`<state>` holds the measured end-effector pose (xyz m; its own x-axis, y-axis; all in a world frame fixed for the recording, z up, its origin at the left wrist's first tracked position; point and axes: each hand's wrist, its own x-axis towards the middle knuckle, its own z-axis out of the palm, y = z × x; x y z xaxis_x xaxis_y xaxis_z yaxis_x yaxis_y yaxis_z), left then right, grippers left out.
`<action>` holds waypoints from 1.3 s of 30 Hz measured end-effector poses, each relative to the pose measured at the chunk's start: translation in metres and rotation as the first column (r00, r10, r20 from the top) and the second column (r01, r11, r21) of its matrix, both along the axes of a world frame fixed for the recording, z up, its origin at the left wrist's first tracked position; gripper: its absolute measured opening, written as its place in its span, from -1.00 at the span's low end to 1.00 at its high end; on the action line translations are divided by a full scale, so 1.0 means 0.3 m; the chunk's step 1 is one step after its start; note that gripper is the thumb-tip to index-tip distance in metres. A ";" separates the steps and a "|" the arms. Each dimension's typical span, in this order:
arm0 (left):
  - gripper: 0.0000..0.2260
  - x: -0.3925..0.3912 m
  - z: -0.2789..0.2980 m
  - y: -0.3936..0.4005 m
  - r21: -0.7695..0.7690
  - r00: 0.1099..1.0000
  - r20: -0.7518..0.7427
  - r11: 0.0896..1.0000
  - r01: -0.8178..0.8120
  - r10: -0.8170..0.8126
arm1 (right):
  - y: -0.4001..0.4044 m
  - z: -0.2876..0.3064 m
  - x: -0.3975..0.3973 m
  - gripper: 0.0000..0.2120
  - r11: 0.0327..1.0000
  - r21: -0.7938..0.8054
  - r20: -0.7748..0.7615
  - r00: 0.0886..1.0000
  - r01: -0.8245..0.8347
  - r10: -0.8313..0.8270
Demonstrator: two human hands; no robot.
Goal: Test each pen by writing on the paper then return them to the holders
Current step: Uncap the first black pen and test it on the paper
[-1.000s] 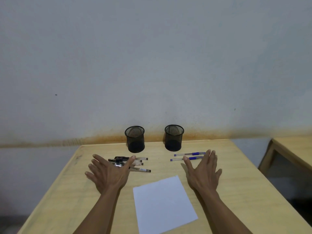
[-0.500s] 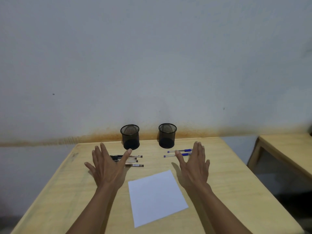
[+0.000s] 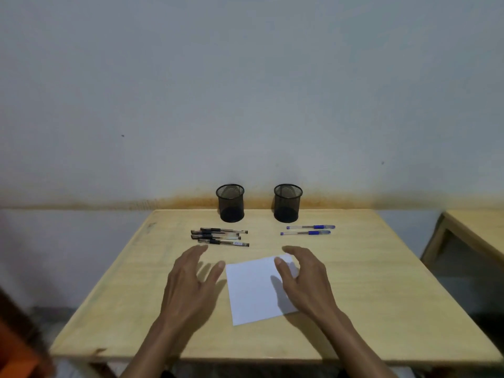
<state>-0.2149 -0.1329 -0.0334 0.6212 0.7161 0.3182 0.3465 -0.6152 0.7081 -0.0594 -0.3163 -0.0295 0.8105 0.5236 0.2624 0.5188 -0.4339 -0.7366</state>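
Two black mesh holders stand at the table's far edge, the left holder (image 3: 230, 203) and the right holder (image 3: 287, 202); both look empty. Several black pens (image 3: 219, 236) lie in a bunch in front of the left holder. Two blue pens (image 3: 308, 230) lie side by side in front of the right one. A white sheet of paper (image 3: 255, 291) lies tilted in the middle. My left hand (image 3: 191, 285) hovers left of the sheet, fingers apart, empty. My right hand (image 3: 305, 279) is over the sheet's right part, fingers spread, holding nothing.
The light wooden table (image 3: 381, 282) stands against a grey wall with a rusty stain along its base. A second wooden table (image 3: 474, 230) stands at the right, a gap between them. Something orange and blurred (image 3: 16, 353) shows at the bottom left corner.
Both hands have drawn back toward me from near the pens and turned inward beside the paper. The view has pulled back, so more of the table's near edge shows.
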 end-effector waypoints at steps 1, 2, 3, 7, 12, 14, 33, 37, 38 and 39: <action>-0.50 -0.016 -0.013 -0.018 -0.015 1.000 -0.021 1.000 0.015 -0.015 | 0.021 -0.004 -0.013 -0.62 1.000 -0.024 0.005 1.000 -0.018 0.018; -0.50 -0.025 -0.028 -0.025 -0.012 0.998 -0.056 0.999 0.029 -0.030 | 0.046 -0.007 -0.021 -0.64 0.998 -0.045 0.015 0.999 -0.038 0.039; -0.50 -0.028 -0.046 -0.024 0.015 0.992 -0.111 0.998 0.055 -0.053 | 0.075 -0.008 -0.024 -0.66 0.996 -0.060 0.020 0.998 -0.061 0.062; -0.44 -0.004 -0.109 0.027 0.108 0.913 -0.363 0.965 0.238 -0.185 | 0.224 -0.014 0.009 -0.70 0.987 -0.105 0.022 0.992 -0.124 0.127; -0.37 0.031 -0.141 0.077 0.187 0.813 -0.529 0.901 0.391 -0.243 | 0.430 -0.033 0.087 -0.72 0.970 -0.215 0.016 0.993 -0.113 0.119; -0.35 0.030 -0.149 0.093 0.179 0.794 -0.557 0.898 0.401 -0.243 | 0.480 -0.053 0.114 -0.78 0.955 -0.279 0.046 0.992 -0.098 0.115; -0.33 0.008 -0.164 0.104 0.163 0.804 -0.525 0.894 0.416 -0.279 | 0.271 0.024 0.049 -0.94 0.997 0.080 -0.102 0.995 0.008 0.000; -0.33 0.003 -0.156 0.091 0.145 0.845 -0.455 0.913 0.382 -0.281 | 0.103 0.053 0.019 -0.97 0.948 0.309 -0.277 0.961 0.069 0.021; -0.34 0.002 -0.151 0.084 0.115 0.873 -0.395 0.927 0.356 -0.286 | 0.068 0.055 0.017 -0.97 0.935 0.345 -0.312 0.950 0.081 0.032; -0.35 0.001 -0.145 0.076 0.087 0.910 -0.307 0.944 0.317 -0.278 | 0.038 0.060 0.015 -0.97 0.923 0.376 -0.336 0.940 0.086 0.050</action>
